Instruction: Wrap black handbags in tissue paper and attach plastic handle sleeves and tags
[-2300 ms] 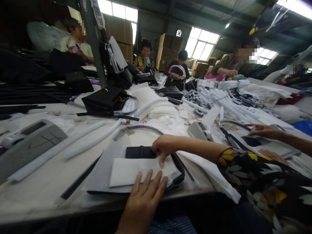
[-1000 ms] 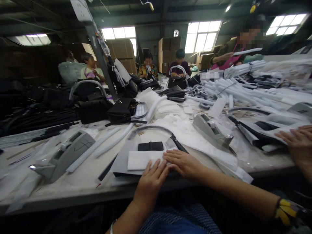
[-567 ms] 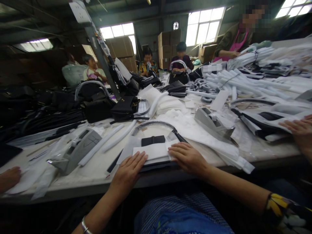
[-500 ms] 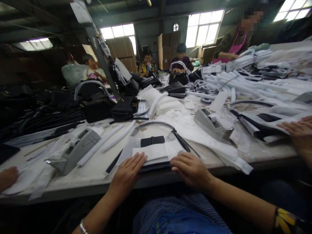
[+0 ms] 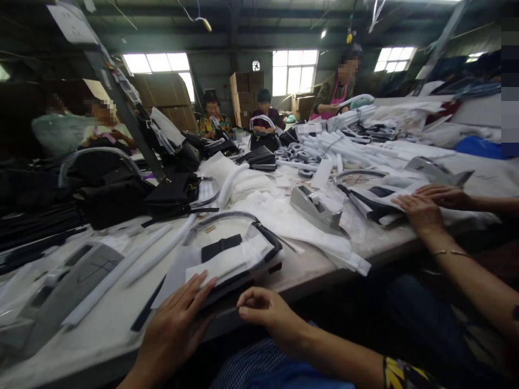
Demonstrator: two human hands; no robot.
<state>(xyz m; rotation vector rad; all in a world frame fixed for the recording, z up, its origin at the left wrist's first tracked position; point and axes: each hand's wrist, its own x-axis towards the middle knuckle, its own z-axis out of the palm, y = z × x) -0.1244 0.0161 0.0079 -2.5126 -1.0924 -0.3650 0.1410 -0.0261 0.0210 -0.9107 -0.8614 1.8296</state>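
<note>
Bag (image 5: 274,248) lies flat near the front edge of the table (image 5: 308,265), its wrapped handle (image 5: 221,216) arching away from the person. A white pad (image 5: 233,260) rests across its top, with a black piece (image 5: 219,248) just beyond the pad and a pale sheet (image 5: 174,278) jutting out at the bag's left end.

The person's left hand (image 5: 174,321) is spread, its fingertips on the pad's near left corner. The right hand (image 5: 270,313) hangs in front of the table edge, apart from the bag, relaxed, its fingers half-curled and gripping nothing. A flowered cuff (image 5: 405,374) shows on the right arm.

Left of the bag are a dark strap (image 5: 149,305), two white tubes, the nearer one (image 5: 117,275) lying just beside a grey dispenser (image 5: 87,283). Another dispenser (image 5: 314,212) stands beyond the bag to the right, near spread white sheets (image 5: 284,219). Farther right, a co-worker's hands (image 5: 424,210) rest on another bag (image 5: 371,204). Across the table, people sit among black bags (image 5: 172,195) and bundled tubes (image 5: 344,150); stacked cartons (image 5: 247,97) rise behind.
</note>
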